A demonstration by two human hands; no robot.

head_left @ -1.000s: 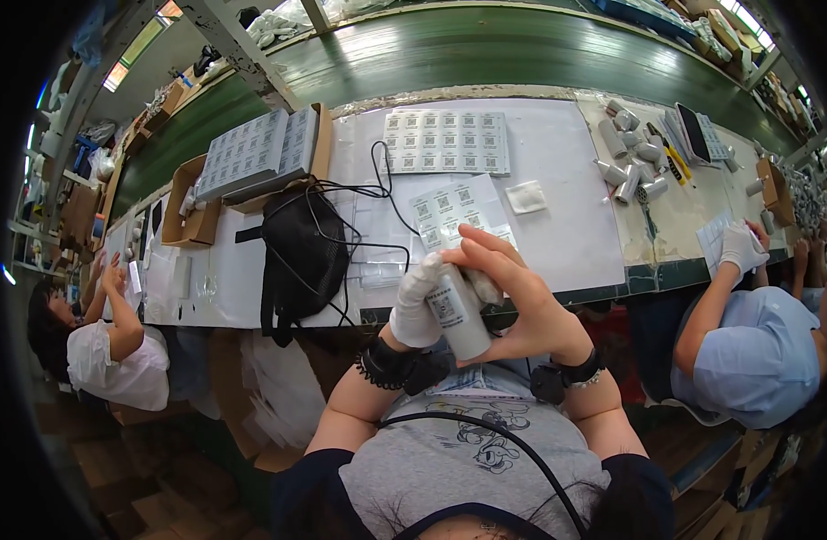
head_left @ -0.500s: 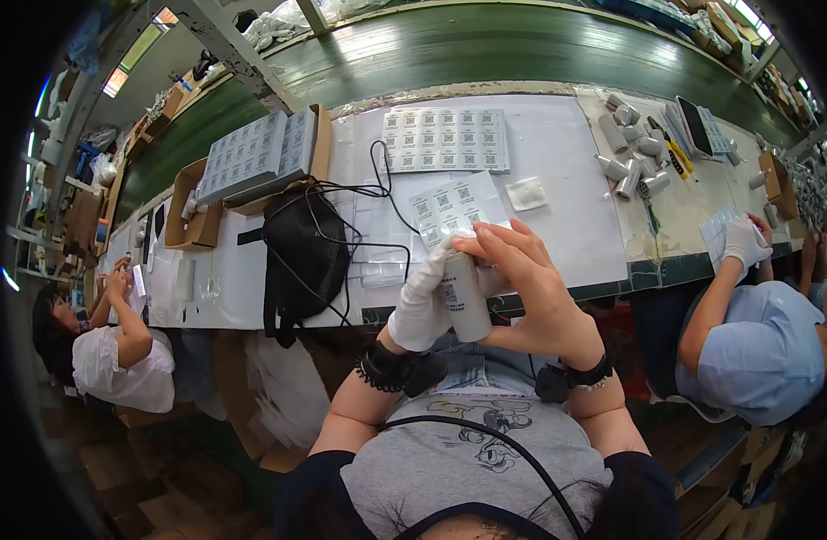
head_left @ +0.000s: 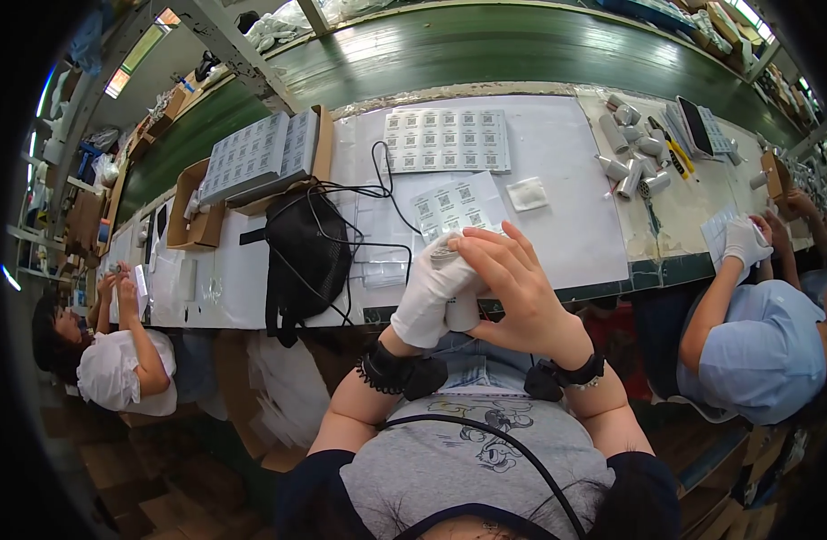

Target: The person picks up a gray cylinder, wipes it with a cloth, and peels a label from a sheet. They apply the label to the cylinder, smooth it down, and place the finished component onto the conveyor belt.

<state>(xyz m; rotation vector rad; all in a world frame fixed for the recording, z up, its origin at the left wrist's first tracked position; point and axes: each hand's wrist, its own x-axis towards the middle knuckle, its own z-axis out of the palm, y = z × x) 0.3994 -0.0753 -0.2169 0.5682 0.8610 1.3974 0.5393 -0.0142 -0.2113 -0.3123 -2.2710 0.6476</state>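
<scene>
My left hand (head_left: 425, 300), in a white glove, wraps around a grey metal cylinder (head_left: 462, 314) held over the table's front edge. Its ridged upper end and smooth lower part show; the glove hides the middle. My bare right hand (head_left: 532, 301) lies along the cylinder's right side, fingers slanting across toward the top and thumb near the bottom. Just beyond my hands is a partly used sheet of square-code labels (head_left: 451, 205). A fuller stack of label sheets (head_left: 446, 140) lies farther back, with a folded white cloth (head_left: 527, 193) to the right.
A black mesh bag (head_left: 307, 252) with cables is left of my hands, below a box of label sheets (head_left: 251, 157). Loose cylinders (head_left: 631, 162) and a yellow-handled tool (head_left: 676, 155) lie right. A green conveyor belt (head_left: 431, 40) runs behind. Co-workers sit on both sides.
The cylinder has turned in my hands; the printed patch that faced me is now covered by the glove. My left fingers have wrapped over its front, and my right hand has shifted slightly.
</scene>
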